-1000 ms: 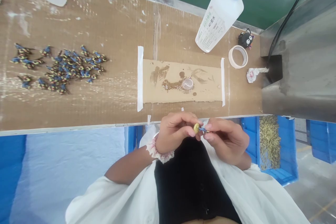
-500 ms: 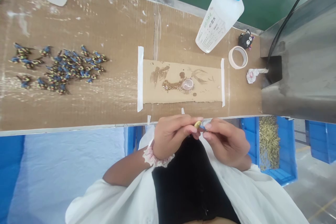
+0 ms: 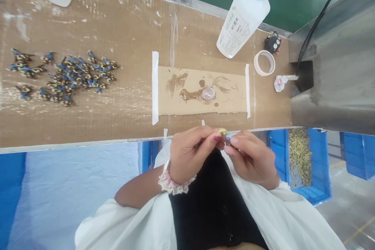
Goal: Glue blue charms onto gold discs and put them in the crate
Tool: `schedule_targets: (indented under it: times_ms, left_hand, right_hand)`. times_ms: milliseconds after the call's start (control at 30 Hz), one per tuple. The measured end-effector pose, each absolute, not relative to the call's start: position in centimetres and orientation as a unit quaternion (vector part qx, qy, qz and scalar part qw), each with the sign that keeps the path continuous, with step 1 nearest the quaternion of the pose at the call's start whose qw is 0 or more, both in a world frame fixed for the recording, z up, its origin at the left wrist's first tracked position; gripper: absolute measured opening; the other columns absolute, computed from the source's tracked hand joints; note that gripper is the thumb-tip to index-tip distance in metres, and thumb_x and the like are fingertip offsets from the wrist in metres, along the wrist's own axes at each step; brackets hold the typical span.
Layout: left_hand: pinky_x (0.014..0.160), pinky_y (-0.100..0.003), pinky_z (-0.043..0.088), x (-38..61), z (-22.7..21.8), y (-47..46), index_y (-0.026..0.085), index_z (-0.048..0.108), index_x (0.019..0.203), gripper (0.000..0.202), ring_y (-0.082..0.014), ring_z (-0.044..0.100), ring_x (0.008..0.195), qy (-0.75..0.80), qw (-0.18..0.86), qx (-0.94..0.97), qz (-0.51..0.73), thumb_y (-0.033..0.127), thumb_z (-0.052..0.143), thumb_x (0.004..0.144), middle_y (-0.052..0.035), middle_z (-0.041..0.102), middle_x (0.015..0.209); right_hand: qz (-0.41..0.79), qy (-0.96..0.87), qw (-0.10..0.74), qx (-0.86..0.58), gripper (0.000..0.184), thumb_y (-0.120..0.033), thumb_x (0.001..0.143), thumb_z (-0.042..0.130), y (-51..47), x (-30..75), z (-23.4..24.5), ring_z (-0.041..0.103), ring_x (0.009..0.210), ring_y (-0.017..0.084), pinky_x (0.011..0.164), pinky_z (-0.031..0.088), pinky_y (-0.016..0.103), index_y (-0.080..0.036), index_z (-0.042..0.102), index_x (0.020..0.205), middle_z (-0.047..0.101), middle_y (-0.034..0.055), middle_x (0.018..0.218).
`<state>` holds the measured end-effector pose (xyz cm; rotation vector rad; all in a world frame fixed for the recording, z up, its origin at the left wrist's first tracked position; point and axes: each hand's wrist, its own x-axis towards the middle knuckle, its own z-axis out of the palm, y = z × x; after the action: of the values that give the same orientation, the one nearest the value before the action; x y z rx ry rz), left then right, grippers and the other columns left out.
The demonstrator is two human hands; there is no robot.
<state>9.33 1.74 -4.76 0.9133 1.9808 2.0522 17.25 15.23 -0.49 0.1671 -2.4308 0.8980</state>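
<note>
At the front edge of the table, my left hand (image 3: 195, 146) pinches a small yellow piece (image 3: 222, 132) between thumb and fingertips. My right hand (image 3: 253, 156) grips a small blue piece (image 3: 227, 138), mostly covered by the fingers. The two pieces touch or nearly touch between my hands; I cannot tell whether they are joined. Beyond my hands, a small round dish (image 3: 208, 93) with clear liquid sits on a taped-down piece of cardboard (image 3: 231, 105). Wet brown stains spread around the dish.
Many small blue, yellow and dark figures (image 3: 76, 76) lie at the left. A glue bottle (image 3: 241, 19), tape roll (image 3: 264, 63) and black figurine (image 3: 272, 43) stand at the back right. A metal box (image 3: 336, 58) borders the right. Below, a blue bin (image 3: 319, 164) holds yellow pieces.
The yellow piece has tilted and moved slightly up between my fingertips, and my left thumb has shifted so its red nail shows. Both hands still hold their pieces.
</note>
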Motion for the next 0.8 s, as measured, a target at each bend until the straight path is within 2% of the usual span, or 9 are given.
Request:
schedule_targets:
  times_ms: [200, 500, 800]
  left_hand:
    - [0.061, -0.014, 0.056, 9.39, -4.8, 1.6, 0.02, 0.07, 0.088, 0.014, -0.007, 0.067, 0.059, 0.678, 0.074, 0.308, 0.663, 0.014, 0.058, 0.092, 0.0038, 0.073, 0.068]
    - [0.058, -0.014, 0.055, 9.51, -4.73, 1.52, 0.02, 0.069, 0.077, 0.017, -0.0072, 0.067, 0.057, 0.688, 0.082, 0.286, 0.662, 0.018, 0.06, 0.092, 0.0045, 0.073, 0.066]
    - [0.058, -0.015, 0.055, 9.27, -4.64, 1.5, 0.021, 0.067, 0.075, 0.019, -0.0074, 0.067, 0.057, 0.681, 0.08, 0.298, 0.664, 0.018, 0.06, 0.092, 0.0055, 0.072, 0.065]
  right_hand:
    - [0.327, -0.907, 0.258, 0.064, 0.009, -0.011, 0.096, 0.054, 15.09, 17.32, -0.34, 0.059, 0.059, 0.013, 0.053, 0.055, 0.025, -0.016, 0.055, 0.104, 0.067, 0.0047, 0.073]
    - [0.322, -0.908, 0.262, 0.054, 0.009, -0.014, 0.097, 0.054, 15.15, 17.27, -0.47, 0.058, 0.057, 0.012, 0.05, 0.054, 0.025, -0.017, 0.056, 0.105, 0.066, 0.0036, 0.071]
    - [0.353, -0.901, 0.248, 0.054, 0.013, -0.013, 0.096, 0.055, 15.07, 17.43, -0.72, 0.059, 0.058, 0.013, 0.05, 0.055, 0.026, -0.017, 0.056, 0.108, 0.063, 0.0024, 0.069]
